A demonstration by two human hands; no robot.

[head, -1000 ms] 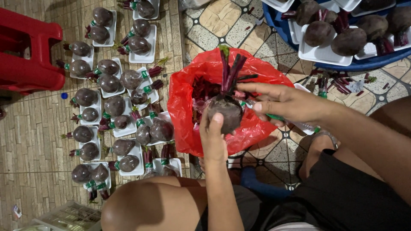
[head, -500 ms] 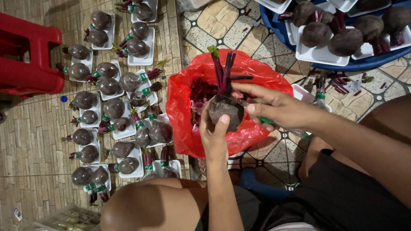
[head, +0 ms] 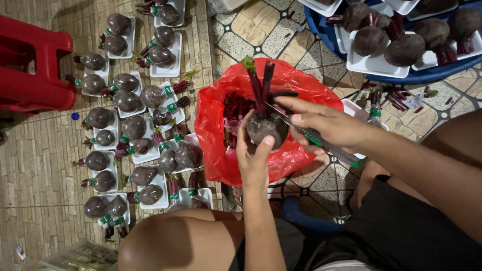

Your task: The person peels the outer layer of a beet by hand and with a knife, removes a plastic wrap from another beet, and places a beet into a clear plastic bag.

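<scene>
My left hand grips a dark round beetroot from below, its red stalks pointing up over an open red plastic bag. My right hand holds a knife with a green-trimmed handle, the blade laid against the top of the beetroot near the stalks. Dark red trimmings lie inside the bag under the beetroot.
Several wrapped beetroots on white foam trays cover the floor at left. A red plastic stool stands far left. A blue basin at top right holds more beetroots on trays. My bare knees are at the bottom.
The beetroot and both hands have shifted slightly; the knife blade has come closer against the stalk end.
</scene>
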